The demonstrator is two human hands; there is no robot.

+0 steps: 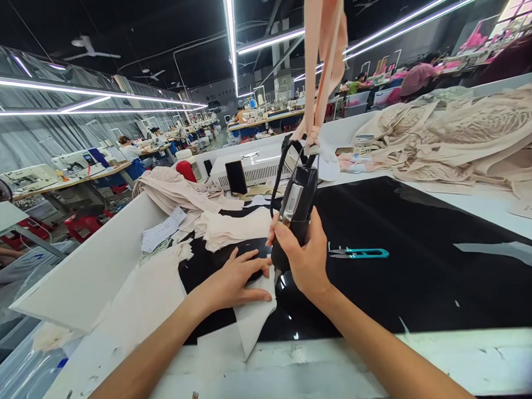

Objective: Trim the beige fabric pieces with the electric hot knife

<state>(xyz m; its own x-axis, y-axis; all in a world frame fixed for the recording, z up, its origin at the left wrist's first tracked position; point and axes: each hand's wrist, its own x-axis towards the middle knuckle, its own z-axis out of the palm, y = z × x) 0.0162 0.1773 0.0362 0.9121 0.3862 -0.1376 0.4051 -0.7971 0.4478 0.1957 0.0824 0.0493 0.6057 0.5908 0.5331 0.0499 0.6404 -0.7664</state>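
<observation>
My right hand (305, 256) is wrapped round a black corded power tool (301, 195) with a metal plate on its side. The tool stands almost upright, its lower end at the edge of a small pale fabric piece (253, 324). I cannot make out its tip clearly. Pink fabric strips (316, 67) tied at its top run upward. My left hand (232, 283) lies flat with fingers spread, pressing the fabric piece onto the black work surface (420, 286). Its fingertips are close beside the tool. Teal-handled thread snips (364, 253) lie just right of my right hand.
Cream fabric pieces (234, 226) and a beige pile (170, 187) lie at the left, near a dotted white paper (163, 229). Behind them stand a phone (236, 177) and a white vented box (264, 171). A large beige heap (464, 133) fills the back right.
</observation>
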